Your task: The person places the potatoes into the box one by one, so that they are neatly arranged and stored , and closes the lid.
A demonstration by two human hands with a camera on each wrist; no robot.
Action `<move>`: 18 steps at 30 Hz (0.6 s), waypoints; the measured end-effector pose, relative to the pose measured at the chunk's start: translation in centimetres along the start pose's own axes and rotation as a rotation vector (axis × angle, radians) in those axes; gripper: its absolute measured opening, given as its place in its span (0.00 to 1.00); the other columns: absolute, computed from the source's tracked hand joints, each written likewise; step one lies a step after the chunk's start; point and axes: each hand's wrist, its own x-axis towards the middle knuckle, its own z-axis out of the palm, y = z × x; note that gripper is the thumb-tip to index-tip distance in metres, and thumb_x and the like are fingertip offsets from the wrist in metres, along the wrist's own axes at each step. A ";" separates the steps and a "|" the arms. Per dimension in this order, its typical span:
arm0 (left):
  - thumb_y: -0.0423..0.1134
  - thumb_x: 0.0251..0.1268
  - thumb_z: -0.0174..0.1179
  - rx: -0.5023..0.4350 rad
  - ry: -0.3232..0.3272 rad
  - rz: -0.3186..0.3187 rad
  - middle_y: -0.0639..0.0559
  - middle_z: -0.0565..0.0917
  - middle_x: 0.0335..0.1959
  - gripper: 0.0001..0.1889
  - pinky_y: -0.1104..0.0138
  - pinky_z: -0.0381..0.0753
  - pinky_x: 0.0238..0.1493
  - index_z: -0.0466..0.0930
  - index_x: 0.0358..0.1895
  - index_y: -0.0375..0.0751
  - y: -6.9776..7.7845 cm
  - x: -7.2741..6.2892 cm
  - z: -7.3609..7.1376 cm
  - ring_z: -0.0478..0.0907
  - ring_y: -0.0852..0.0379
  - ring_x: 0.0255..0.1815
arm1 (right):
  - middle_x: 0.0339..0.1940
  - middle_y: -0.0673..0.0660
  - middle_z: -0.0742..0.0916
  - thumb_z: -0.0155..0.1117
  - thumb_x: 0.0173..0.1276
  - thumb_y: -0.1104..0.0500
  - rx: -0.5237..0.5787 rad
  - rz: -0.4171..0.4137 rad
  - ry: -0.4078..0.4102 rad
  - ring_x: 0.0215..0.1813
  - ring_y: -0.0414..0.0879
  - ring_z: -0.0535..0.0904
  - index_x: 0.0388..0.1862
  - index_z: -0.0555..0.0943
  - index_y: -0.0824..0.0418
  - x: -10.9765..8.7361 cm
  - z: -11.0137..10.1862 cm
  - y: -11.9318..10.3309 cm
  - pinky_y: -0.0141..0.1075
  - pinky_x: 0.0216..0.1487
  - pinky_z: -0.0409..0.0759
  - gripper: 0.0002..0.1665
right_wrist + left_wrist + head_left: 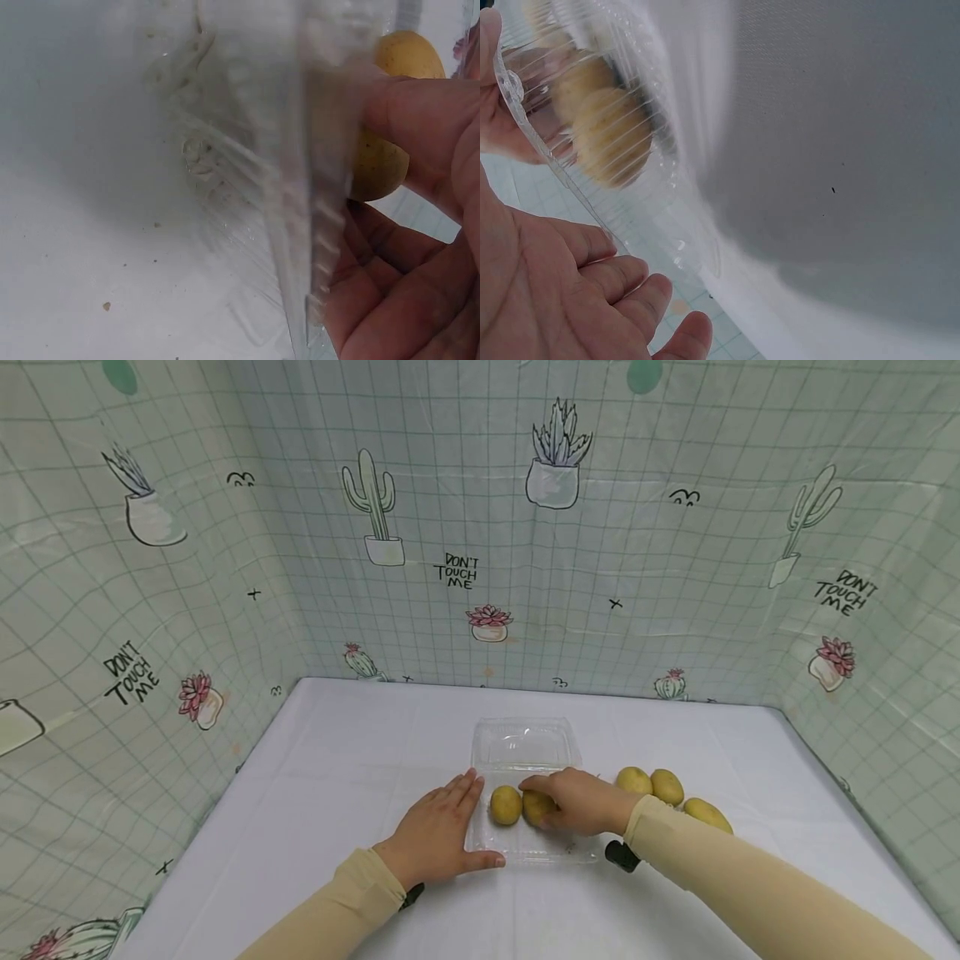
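Note:
A clear plastic clamshell box (517, 847) lies with its ribbed lid (517, 742) folded back, away from me. One round yellow potato (506, 805) sits in the left part of its base. Beside that potato, my right hand (588, 802) grips a second potato (537, 810) between thumb and fingers, inside the base. The right wrist view shows this potato (381, 166) partly behind the thumb and the clear wall. My left hand (438, 833) rests at the box's left side with fingers extended, fingertips right at the rim; its palm and fingers (577, 300) show in the left wrist view.
To the right of the box lie more potatoes: two rounder ones side by side, a left one (633, 780) and a right one (667, 787), and a longer potato (708, 815) nearer me. A white cloth (360, 743) covers the table. Patterned curtains (480, 527) enclose the back and sides.

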 end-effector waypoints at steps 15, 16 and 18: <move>0.75 0.60 0.54 0.007 0.005 -0.004 0.38 0.57 0.77 0.55 0.52 0.63 0.71 0.56 0.77 0.31 -0.1 0.0 0.0 0.56 0.45 0.77 | 0.46 0.52 0.88 0.75 0.59 0.67 -0.099 -0.002 -0.017 0.44 0.42 0.83 0.64 0.77 0.63 -0.6 -0.4 -0.3 0.40 0.50 0.82 0.33; 0.75 0.60 0.54 0.009 0.005 -0.003 0.38 0.57 0.77 0.55 0.52 0.63 0.71 0.56 0.77 0.31 -0.1 0.0 0.0 0.56 0.45 0.77 | 0.47 0.52 0.88 0.75 0.60 0.66 -0.095 0.001 -0.019 0.44 0.42 0.83 0.65 0.77 0.62 -0.6 -0.4 -0.3 0.40 0.50 0.82 0.33; 0.75 0.60 0.54 0.010 0.005 -0.003 0.38 0.57 0.77 0.55 0.52 0.63 0.71 0.56 0.77 0.31 -0.1 0.0 -0.1 0.57 0.45 0.77 | 0.46 0.52 0.88 0.74 0.61 0.65 -0.082 0.009 -0.021 0.43 0.41 0.82 0.66 0.77 0.62 -0.5 -0.3 -0.3 0.40 0.49 0.82 0.33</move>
